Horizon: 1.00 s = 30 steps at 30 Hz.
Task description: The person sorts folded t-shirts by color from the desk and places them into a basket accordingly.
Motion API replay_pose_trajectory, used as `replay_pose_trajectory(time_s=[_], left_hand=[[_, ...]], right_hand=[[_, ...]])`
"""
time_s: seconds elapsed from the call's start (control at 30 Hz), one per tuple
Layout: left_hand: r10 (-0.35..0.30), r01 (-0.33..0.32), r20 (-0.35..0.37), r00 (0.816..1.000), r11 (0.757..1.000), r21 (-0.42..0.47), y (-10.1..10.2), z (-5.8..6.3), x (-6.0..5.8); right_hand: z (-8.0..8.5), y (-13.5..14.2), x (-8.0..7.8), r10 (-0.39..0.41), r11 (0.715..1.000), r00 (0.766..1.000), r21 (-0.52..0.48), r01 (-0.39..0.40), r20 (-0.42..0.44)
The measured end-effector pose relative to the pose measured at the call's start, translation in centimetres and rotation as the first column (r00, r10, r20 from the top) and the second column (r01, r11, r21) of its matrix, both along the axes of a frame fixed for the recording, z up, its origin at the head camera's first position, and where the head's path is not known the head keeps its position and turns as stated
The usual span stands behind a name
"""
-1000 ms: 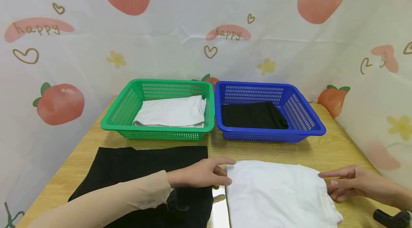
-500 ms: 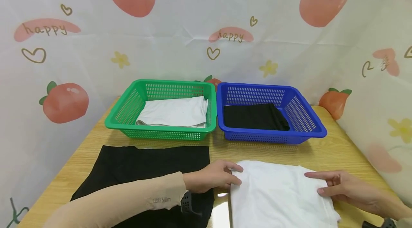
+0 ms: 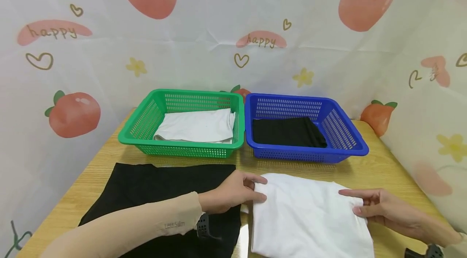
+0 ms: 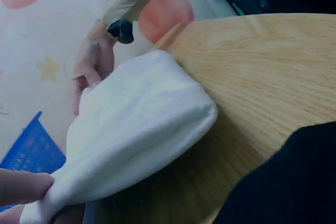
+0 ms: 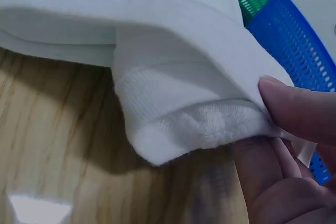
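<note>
A folded white T-shirt (image 3: 310, 213) spans the space between my two hands at the front right of the table. My left hand (image 3: 233, 191) pinches its far left corner, thumb and fingers on either side of the fabric. On the opposite edge, my right hand (image 3: 390, 211) grips the folded layers; its thumb (image 5: 294, 108) presses on top and the other fingers lie underneath. A ribbed band (image 5: 194, 124) shows among the layers in the right wrist view. The shirt's near edge hangs over the wood, with shadow beneath it. Left of it lies a black garment (image 3: 164, 181), partly covered by my left forearm.
At the back stands a green basket (image 3: 146, 143) with folded white cloth (image 3: 197, 125) inside. Beside it, a blue basket (image 3: 306, 152) contains folded black cloth (image 3: 286, 131). A printed curtain (image 3: 204, 27) borders the wooden table (image 3: 87, 185) behind and at the right.
My right hand has moved left and taken hold of the shirt's right edge. The white T-shirt has risen off the table and shifted slightly with both hands. The baskets stay put.
</note>
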<state>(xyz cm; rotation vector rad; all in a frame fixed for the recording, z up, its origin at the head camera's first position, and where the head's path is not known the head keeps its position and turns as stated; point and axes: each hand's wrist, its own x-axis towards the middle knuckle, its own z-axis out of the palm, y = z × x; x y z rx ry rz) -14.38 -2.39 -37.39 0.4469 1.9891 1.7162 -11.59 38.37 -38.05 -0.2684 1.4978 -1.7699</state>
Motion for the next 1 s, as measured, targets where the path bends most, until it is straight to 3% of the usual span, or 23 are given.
replay_pose_trajectory(time_s=[0.27, 0.37, 0.47, 0.6, 0.7, 0.83, 1.0], left_hand=[[-0.008, 0.008, -0.062, 0.998, 1.0, -0.002, -3.0, 2.4, -0.4], [-0.003, -0.001, -0.12, 0.993, 0.999, -0.032, -4.4, 4.0, -0.6], [0.027, -0.038, -0.171, 0.985, 0.997, -0.061, -5.7, 6.5, -0.2], [0.07, -0.085, -0.229, 0.971, 0.995, -0.06, -8.1, 7.8, -0.8], [0.103, -0.125, -0.287, 0.952, 0.99, -0.059, -10.2, 7.5, -2.0], [0.171, -0.211, -0.354, 0.919, 0.975, -0.075, -13.0, 8.4, -3.3], [0.267, -0.293, -0.337, 0.903, 0.956, -0.029, -16.8, 9.9, -6.0]], right_hand=[[2.2, -2.1, -0.7, -0.002, 1.0, 0.99, -0.006, 0.001, -0.144], [3.4, -3.3, -1.1, -0.007, 1.0, 0.978, 0.019, 0.011, -0.208], [4.8, -4.8, -1.6, -0.027, 0.997, 0.967, 0.064, 0.045, -0.255], [6.5, -7.4, -2.5, -0.055, 0.992, 0.94, 0.089, 0.09, -0.338], [7.5, -9.6, -3.7, -0.084, 0.988, 0.921, 0.087, 0.126, -0.381], [9.0, -12.9, -6.1, -0.112, 0.977, 0.903, 0.122, 0.177, -0.415], [11.4, -17.9, -10.3, -0.157, 0.967, 0.891, 0.115, 0.225, -0.426]])
